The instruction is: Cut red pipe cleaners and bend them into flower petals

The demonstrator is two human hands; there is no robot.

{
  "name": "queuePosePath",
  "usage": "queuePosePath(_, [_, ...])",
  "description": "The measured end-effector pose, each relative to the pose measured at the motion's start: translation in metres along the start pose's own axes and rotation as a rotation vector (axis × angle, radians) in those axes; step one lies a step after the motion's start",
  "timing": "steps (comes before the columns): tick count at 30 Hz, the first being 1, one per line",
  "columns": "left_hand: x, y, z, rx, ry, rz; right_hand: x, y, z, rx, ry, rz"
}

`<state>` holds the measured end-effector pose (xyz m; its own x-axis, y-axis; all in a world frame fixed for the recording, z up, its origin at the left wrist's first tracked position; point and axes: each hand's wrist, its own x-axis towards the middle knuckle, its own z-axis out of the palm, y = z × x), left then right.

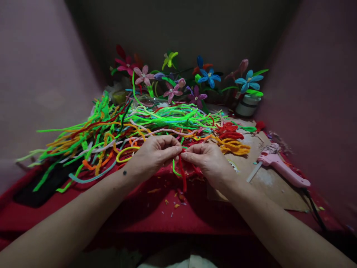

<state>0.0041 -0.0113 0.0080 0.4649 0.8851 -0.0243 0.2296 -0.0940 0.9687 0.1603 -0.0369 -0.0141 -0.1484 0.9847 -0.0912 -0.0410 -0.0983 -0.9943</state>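
Observation:
Both hands meet over the front middle of the table, fingertips nearly touching. My left hand (163, 150) pinches a red pipe cleaner (182, 173) between thumb and forefinger, and one length of it hangs down below the fingers. From the other side my right hand (205, 158) is pinched on the same red pipe cleaner near its top. My fingers hide the spot where they grip it. Just behind the hands lies a big loose heap of pipe cleaners (173, 117), mostly bright green, with orange, red and pink ones mixed in.
A pink glue gun (284, 169) rests on a cardboard sheet (267, 191) at the right. Bundled orange loops (232, 146) and red loops (228, 130) lie nearby. Fuzzy flowers (210, 77) and a jar (247, 105) stand at the back. A black flat object (36, 190) lies left on the red cloth (125, 216).

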Motion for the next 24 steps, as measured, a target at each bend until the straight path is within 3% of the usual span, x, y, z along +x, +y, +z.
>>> queuePosePath(5, [-0.001, 0.0, 0.004, 0.247, 0.138, 0.185, -0.004, 0.004, 0.002, 0.241, -0.124, 0.217])
queuePosePath(8, [-0.003, -0.001, 0.005, 0.302, 0.224, 0.238, -0.005, 0.006, 0.004, 0.284, -0.139, 0.246])
queuePosePath(11, [-0.002, -0.002, 0.004, 0.086, 0.192, 0.138, -0.005, 0.007, 0.004, 0.295, -0.126, 0.191])
queuePosePath(16, [0.002, -0.007, 0.005, -0.253, -0.012, -0.094, -0.004, 0.009, 0.005, 0.284, -0.154, 0.125])
queuePosePath(21, [0.004, -0.008, 0.01, -0.269, 0.132, -0.105, -0.008, 0.013, 0.01, 0.191, -0.126, 0.068])
queuePosePath(24, [0.003, -0.005, 0.012, -0.234, 0.199, -0.063, -0.014, 0.017, 0.013, -0.075, 0.019, -0.13])
